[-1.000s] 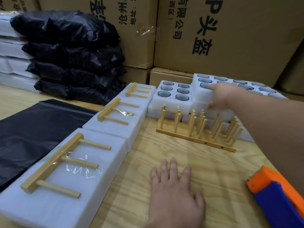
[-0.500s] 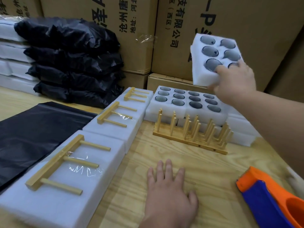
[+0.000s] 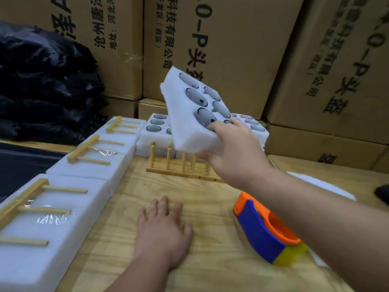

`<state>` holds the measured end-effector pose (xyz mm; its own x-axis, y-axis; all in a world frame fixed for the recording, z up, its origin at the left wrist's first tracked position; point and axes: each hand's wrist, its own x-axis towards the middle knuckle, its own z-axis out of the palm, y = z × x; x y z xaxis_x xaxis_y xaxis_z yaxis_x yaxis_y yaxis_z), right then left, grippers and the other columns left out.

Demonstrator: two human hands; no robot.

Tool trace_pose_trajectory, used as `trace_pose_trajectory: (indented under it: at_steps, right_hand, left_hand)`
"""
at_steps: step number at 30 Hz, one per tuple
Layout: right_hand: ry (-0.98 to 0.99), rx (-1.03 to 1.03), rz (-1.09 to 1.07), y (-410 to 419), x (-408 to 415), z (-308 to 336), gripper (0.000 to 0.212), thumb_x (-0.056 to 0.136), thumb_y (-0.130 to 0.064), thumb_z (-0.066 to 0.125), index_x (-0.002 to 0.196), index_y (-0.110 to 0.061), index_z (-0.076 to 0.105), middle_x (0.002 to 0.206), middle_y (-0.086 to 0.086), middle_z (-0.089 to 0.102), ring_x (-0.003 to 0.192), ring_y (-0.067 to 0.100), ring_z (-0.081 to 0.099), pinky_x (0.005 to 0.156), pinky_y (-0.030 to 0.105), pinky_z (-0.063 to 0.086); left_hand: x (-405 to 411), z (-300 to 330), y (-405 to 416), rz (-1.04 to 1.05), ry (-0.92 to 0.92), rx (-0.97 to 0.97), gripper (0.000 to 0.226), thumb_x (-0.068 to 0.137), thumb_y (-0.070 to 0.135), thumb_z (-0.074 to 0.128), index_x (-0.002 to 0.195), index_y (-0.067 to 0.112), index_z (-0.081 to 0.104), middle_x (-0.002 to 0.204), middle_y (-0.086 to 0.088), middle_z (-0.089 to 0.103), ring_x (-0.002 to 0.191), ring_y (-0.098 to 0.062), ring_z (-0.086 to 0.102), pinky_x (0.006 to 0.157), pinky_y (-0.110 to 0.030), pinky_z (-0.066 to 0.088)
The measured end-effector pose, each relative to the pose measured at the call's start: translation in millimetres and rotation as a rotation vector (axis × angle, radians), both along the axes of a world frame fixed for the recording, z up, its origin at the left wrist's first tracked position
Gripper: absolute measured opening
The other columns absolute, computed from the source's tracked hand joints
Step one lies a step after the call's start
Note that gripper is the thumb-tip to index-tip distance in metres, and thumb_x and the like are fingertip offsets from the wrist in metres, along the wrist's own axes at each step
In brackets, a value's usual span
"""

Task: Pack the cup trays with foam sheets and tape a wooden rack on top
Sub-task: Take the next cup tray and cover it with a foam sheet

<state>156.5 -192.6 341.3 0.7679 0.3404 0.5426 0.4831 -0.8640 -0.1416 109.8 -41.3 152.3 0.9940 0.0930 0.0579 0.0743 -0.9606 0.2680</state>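
Lifted foam tray (image 3: 189, 114); seemingly cups (image 3: 204, 116) inside

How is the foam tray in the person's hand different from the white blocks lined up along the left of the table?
The held cup tray is up in the air and tilted, gripped by the right hand; the finished packs lie flat on the table. The cup tray's top shows round holes with cups in them; the packs have plain foam tops. Each pack has a wooden rack taped on; the held tray has none. Both are white foam.
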Motion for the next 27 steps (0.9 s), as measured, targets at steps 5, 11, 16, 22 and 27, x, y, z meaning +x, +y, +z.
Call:
trace_pose_trajectory:
  at_steps: [5,11,16,22,27]
  right_hand:
    - [0.040,-0.032,0.024,-18.9,-46.3,-29.1,0.045,0.078,-0.062,0.072,0.114,-0.039,0.058,0.099,-0.011,0.058,0.125,0.026,0.048,0.096,0.045,0.045]
    - [-0.046,0.005,0.004,-24.9,-79.1,-69.3,0.049,0.076,-0.057,0.074,0.116,-0.036,0.056,0.099,-0.007,0.062,0.128,0.030,0.049,0.092,0.045,0.048]
    - [0.019,-0.078,-0.068,-22.1,-102.7,-115.2,0.054,0.073,-0.052,0.074,0.121,-0.035,0.057,0.101,-0.001,0.064,0.135,0.041,0.049,0.099,0.055,0.049]
    - [0.010,-0.154,-0.124,-23.8,-116.7,-138.7,0.061,0.065,-0.064,0.071,0.119,-0.035,0.065,0.091,-0.004,0.070,0.117,0.037,0.066,0.082,0.047,0.057]
    - [-0.034,-0.267,0.018,-28.1,-122.2,-139.2,0.061,0.056,-0.066,0.070,0.111,-0.038,0.069,0.081,-0.007,0.068,0.105,0.032,0.070,0.083,0.045,0.059]
  left_hand:
    - [-1.4,1.2,0.6,-0.003,0.009,-0.025,0.071,0.094,0.064,0.022,0.160,0.040,0.020,0.173,-0.001,0.004,0.158,-0.025,-0.001,0.126,-0.051,0.000]
    - [-3.6,6.7,0.6,-0.003,0.010,-0.072,0.066,0.098,0.061,0.018,0.157,0.037,0.032,0.171,-0.001,0.018,0.158,-0.024,0.002,0.125,-0.050,0.000]
    - [-3.2,9.7,9.1,-0.033,-0.023,-0.107,0.055,0.100,0.046,0.029,0.155,0.039,0.032,0.162,0.007,0.033,0.154,-0.022,0.019,0.125,-0.047,0.012]
    - [-1.5,7.7,19.1,0.081,-0.244,-0.861,0.062,0.087,0.044,0.023,0.132,0.034,0.064,0.132,0.005,0.068,0.126,-0.023,0.055,0.114,-0.047,0.037]
    - [-4.6,6.5,20.7,0.147,-0.286,-1.240,0.048,0.083,0.047,0.040,0.123,0.036,0.065,0.134,0.001,0.067,0.129,-0.016,0.058,0.117,-0.047,0.039]
